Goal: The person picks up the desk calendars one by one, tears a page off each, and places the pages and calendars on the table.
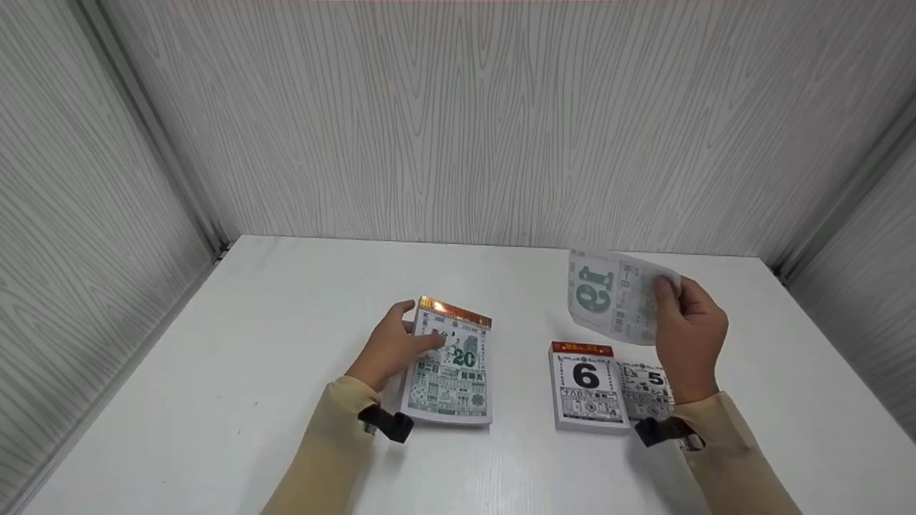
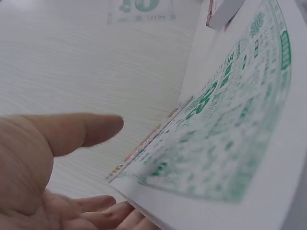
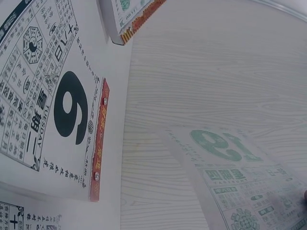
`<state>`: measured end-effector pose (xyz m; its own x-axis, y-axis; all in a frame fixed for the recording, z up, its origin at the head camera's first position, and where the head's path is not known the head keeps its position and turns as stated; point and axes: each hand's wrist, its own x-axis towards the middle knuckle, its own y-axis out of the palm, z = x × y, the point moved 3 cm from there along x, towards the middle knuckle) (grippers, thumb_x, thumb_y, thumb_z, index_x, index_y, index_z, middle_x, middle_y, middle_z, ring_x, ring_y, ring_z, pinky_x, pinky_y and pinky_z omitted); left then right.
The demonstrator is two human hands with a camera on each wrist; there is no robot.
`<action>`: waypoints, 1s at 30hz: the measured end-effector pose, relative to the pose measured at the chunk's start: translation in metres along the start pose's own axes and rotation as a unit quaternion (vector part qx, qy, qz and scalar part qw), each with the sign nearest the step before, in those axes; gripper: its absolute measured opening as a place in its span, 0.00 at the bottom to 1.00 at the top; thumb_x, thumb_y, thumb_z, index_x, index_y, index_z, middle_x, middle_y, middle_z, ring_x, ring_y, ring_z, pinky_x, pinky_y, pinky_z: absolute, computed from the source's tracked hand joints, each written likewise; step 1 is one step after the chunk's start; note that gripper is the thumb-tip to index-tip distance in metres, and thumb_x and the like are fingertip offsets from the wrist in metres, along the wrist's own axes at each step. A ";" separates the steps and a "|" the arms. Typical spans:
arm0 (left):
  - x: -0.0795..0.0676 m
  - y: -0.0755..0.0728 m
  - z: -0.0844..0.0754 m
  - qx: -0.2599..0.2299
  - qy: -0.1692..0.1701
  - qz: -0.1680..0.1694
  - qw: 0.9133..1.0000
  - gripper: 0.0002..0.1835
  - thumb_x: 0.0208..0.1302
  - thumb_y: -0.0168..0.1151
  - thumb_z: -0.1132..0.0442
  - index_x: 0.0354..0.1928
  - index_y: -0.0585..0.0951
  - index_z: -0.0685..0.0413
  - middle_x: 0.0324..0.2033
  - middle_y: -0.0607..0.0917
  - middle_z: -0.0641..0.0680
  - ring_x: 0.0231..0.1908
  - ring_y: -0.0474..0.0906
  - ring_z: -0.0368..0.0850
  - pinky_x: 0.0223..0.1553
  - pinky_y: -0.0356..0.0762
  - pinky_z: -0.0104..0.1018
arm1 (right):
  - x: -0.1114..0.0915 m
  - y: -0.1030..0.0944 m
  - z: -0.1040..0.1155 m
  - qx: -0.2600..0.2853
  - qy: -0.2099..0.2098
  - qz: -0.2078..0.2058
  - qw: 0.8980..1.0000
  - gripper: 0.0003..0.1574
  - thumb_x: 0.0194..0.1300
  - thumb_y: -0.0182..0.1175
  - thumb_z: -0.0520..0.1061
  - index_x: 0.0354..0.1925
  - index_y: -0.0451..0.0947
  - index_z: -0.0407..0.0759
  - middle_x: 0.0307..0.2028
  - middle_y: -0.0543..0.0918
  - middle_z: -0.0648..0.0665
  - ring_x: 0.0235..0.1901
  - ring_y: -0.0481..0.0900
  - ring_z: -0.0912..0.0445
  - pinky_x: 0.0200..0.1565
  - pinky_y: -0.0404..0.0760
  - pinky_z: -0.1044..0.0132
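Observation:
My right hand (image 1: 690,343) pinches a loose calendar page (image 1: 612,297) with a green 19, held in the air over the right side of the table. The same thin page (image 3: 235,177) crosses the lower right of the right wrist view. My left hand (image 1: 397,347) is at the left edge of a thick tear-off calendar (image 1: 447,390), whose top page reads a green 20. In the left wrist view the thumb (image 2: 91,128) stretches out apart from the page, and the other fingers (image 2: 103,213) lie at the calendar's edge, partly hidden.
A smaller tear-off calendar (image 1: 590,390) with a black 6 and a red top strip lies right of the green one. Beside it on the table is a loose page (image 1: 644,390) with a black 5, partly covered by the right hand. Grey wood-grain walls (image 1: 458,129) enclose the white table (image 1: 286,300).

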<state>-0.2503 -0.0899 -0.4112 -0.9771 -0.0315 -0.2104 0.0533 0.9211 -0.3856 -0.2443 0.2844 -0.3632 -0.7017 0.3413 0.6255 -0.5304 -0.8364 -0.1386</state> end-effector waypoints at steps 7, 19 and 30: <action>0.001 -0.004 0.008 0.087 0.010 -0.005 0.996 0.54 0.62 0.73 0.57 0.82 0.50 0.53 0.65 0.71 0.63 0.52 0.78 0.55 0.58 0.79 0.52 | 0.001 0.001 -0.001 -0.007 0.003 -0.002 1.000 0.16 0.78 0.59 0.47 0.49 0.88 0.38 0.32 0.89 0.38 0.23 0.83 0.59 0.25 0.77 0.75; -0.002 0.001 0.012 0.196 0.021 -0.018 0.980 0.55 0.54 0.79 0.57 0.81 0.57 0.50 0.72 0.61 0.69 0.59 0.70 0.62 0.59 0.76 0.60 | 0.002 0.001 -0.007 -0.027 0.014 -0.007 1.000 0.15 0.77 0.59 0.43 0.50 0.87 0.34 0.34 0.89 0.35 0.22 0.81 0.62 0.25 0.75 0.78; -0.004 0.007 0.010 0.280 0.021 -0.022 0.959 0.43 0.57 0.77 0.55 0.74 0.71 0.59 0.70 0.67 0.68 0.61 0.68 0.61 0.62 0.74 0.56 | 0.002 0.001 -0.012 -0.048 0.044 0.008 0.998 0.19 0.78 0.58 0.49 0.51 0.87 0.37 0.37 0.89 0.38 0.25 0.83 0.60 0.26 0.78 0.76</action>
<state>-0.2437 -0.0872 -0.4214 -0.9877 -0.0401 -0.1511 0.1022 0.5655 -0.8184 -0.2514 0.2893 -0.3712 -0.7471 0.3689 0.5530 -0.5595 -0.7981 -0.2235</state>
